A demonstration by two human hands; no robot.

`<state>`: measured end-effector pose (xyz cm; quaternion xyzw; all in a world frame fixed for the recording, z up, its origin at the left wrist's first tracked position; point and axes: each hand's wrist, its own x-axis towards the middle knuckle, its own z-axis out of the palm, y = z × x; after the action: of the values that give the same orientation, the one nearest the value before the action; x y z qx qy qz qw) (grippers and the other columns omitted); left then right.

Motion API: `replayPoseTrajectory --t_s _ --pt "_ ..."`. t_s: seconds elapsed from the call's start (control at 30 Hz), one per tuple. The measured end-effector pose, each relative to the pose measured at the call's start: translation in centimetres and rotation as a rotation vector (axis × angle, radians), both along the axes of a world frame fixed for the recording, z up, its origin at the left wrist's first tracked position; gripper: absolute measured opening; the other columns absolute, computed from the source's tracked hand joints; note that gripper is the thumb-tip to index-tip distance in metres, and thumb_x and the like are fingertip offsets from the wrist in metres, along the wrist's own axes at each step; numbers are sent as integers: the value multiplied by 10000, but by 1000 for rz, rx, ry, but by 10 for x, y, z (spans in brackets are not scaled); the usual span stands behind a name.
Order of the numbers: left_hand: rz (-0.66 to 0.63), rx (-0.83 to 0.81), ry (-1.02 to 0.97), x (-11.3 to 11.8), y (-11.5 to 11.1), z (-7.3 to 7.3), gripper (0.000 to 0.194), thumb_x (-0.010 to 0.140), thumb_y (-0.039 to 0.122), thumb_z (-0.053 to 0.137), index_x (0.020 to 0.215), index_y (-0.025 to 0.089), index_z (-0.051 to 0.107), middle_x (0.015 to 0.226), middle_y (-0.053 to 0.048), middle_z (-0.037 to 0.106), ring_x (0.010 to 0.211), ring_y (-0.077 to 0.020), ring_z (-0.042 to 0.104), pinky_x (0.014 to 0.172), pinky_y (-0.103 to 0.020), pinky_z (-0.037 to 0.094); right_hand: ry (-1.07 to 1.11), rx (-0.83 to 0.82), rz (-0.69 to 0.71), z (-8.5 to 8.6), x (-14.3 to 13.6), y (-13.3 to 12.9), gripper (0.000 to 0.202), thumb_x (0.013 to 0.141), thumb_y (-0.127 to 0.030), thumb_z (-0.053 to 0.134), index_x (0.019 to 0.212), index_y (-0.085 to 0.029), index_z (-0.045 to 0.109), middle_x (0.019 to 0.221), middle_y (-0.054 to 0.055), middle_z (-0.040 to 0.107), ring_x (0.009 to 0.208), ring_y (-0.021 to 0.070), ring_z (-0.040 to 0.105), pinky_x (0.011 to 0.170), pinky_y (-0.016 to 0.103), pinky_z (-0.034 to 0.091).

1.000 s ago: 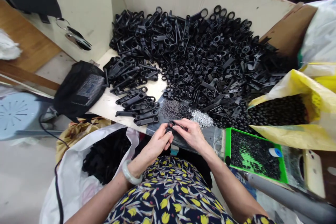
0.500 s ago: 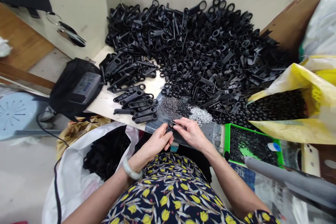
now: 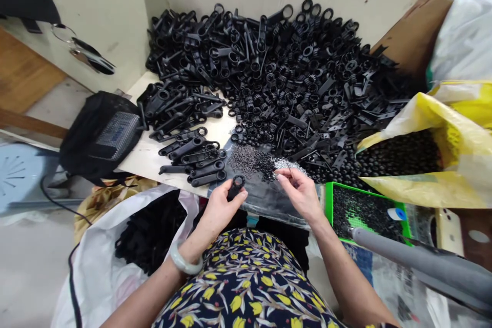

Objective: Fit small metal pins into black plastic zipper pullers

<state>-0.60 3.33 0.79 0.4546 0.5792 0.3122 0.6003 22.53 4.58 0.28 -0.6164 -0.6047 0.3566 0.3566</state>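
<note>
Cream worktop: left hand clasps black ring-ended plastic part; near-pinched right hand, contents unclear, lies nearer silver metal pins.

I watched my left hand grip a ringed black part, my right hand at silver pins, left of a green tray, while black pieces lay heaped far behind.

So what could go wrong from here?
The silver pins lie right beside the small black bits, so the right hand might mix them. The left hand holds a ringed black part near the table's front edge, so it could fall if the grip slips.
</note>
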Motion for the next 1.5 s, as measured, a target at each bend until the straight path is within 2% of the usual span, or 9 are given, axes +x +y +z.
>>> replayPoseTrajectory --t_s 0.2,0.6,0.73,0.83,0.97,1.07,1.23,1.37,1.5 --pt "-101 263 595 18 20 -6 200 915 324 624 751 211 608 657 -5 626 608 -170 539 628 -286 305 -213 93 138 -7 -14 12 158 987 -290 588 920 -225 715 889 34 679 818 189 624 749 305 469" --pt "-359 302 887 51 38 -12 177 994 340 539 997 220 670 843 -121 744 767 -270 710 666 -306 362 -101 105 -16 -15 1 -2 184 989 -334 591 901 -221 706 832 20 662 709 171 575 659 289 462" --pt "-297 333 787 43 34 -11 148 963 282 559 911 221 683 801 -91 728 738 -233 686 663 -283 369 -80 72 14 -18 -3 -11 162 989 -305 597 918 -215 711 827 18 659 711 166 584 658 281 461" --pt "-104 306 508 28 26 -8 171 923 338 623 848 200 690 757 -52 712 697 -202 644 653 -267 389 -134 81 84 -21 -12 -10 149 1003 -285 582 950 -224 708 880 27 676 775 172 622 711 280 474" --pt "85 77 113 11 11 -5 274 881 449 667 852 176 672 587 28 605 491 -116 481 502 -226 344 -394 108 144 -26 -21 -4 199 1042 -296 529 962 -238 702 922 39 677 812 176 647 726 274 464" --pt "138 -75 -57 8 2 -2 316 841 470 702 890 163 651 532 49 570 383 -67 355 405 -204 236 -594 125 186 -26 -26 0 225 1063 -307 500 991 -238 702 941 42 675 785 167 641 650 263 425" --pt "168 -133 -209 11 -3 -1 330 824 445 741 911 152 618 623 5 667 382 -42 387 399 -180 213 -757 176 262 -23 -29 2 239 1072 -310 489 996 -241 705 939 49 677 807 165 643 599 251 381" --pt "184 -167 -278 12 -4 -4 335 818 442 752 908 149 616 630 5 670 381 -36 396 399 -176 210 -707 205 248 -27 -28 -1 239 1070 -290 488 995 -225 704 921 53 681 801 163 645 632 251 408" --pt "184 -182 -313 12 -5 -6 341 813 445 754 902 142 624 622 0 669 379 -39 406 401 -179 220 -373 182 194 -23 -29 1 199 1043 -301 531 978 -222 702 911 41 679 769 162 626 683 270 457"
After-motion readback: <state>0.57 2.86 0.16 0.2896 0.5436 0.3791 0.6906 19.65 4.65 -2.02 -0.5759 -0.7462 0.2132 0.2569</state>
